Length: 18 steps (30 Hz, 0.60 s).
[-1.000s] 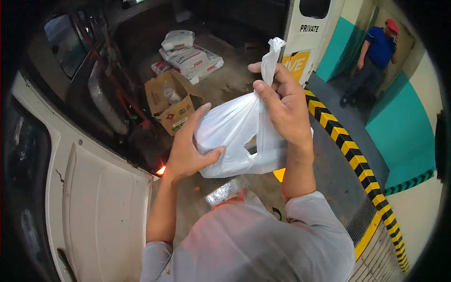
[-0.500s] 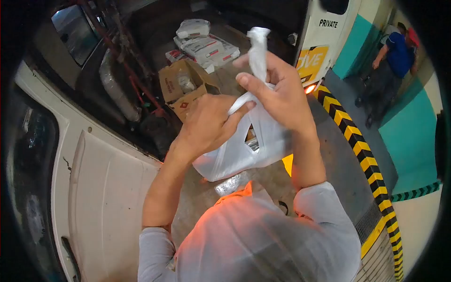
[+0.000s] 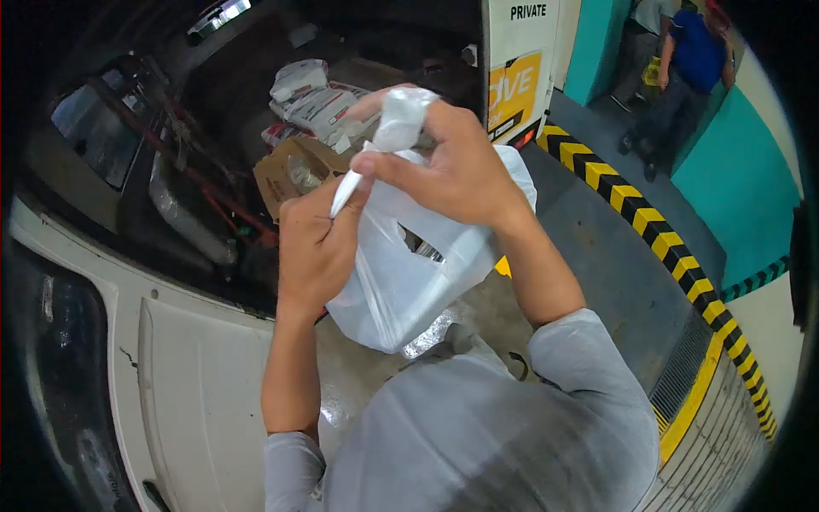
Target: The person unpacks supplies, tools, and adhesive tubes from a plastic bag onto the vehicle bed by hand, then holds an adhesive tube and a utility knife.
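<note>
A white plastic bag [image 3: 384, 290] hangs in front of me, its handles twisted together at the top. My left hand [image 3: 317, 243] is closed round one twisted handle, whose end pokes out above the thumb. Against it, my right hand [image 3: 452, 162] pinches the other handle, with the bunched end standing up between thumb and fingers. Through a gap in the bag's side, something shiny and dark shows, too little of it to name. The two hands touch or nearly touch at the twist.
Behind the bag, a van's open cargo space holds an open cardboard box [image 3: 277, 179] and several white sacks [image 3: 320, 107]. The van's white door panel [image 3: 205, 392] is close on my left. A black-and-yellow kerb [image 3: 648, 222] curves along the right, where two people [image 3: 695, 64] stand beyond.
Both hands have shifted left in view, the right one more. The bunched handle end has tipped left and lower, and the bag has swung round. My view has turned slightly right.
</note>
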### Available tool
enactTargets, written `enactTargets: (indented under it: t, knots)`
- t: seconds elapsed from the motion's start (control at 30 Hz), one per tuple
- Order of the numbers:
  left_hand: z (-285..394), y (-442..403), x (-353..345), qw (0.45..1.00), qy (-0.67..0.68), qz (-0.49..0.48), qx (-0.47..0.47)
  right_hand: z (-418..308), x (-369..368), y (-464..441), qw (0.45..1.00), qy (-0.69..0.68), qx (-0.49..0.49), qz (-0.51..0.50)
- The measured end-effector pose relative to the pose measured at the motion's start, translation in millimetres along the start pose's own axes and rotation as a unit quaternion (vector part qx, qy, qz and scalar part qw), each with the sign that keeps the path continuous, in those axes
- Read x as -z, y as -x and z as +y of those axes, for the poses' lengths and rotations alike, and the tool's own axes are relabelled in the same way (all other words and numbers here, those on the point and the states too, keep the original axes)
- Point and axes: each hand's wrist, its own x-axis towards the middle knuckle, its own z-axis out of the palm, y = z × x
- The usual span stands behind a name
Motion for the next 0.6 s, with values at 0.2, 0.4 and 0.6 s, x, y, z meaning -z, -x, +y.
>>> enactTargets:
  t: [0.2,0.4,0.6]
  knots:
    - [10,0,7,0.999,-0.008,0.042,-0.018,33,42,43,0.946,0.139,0.027,0.29]
    - [5,-6,14,0.998,0.018,0.061,-0.005,137,46,129,0.816,-0.356,-0.299,0.344]
    - [-10,-13,-13,0.997,0.053,0.055,0.029,136,-73,187,0.549,-0.806,-0.207,0.082]
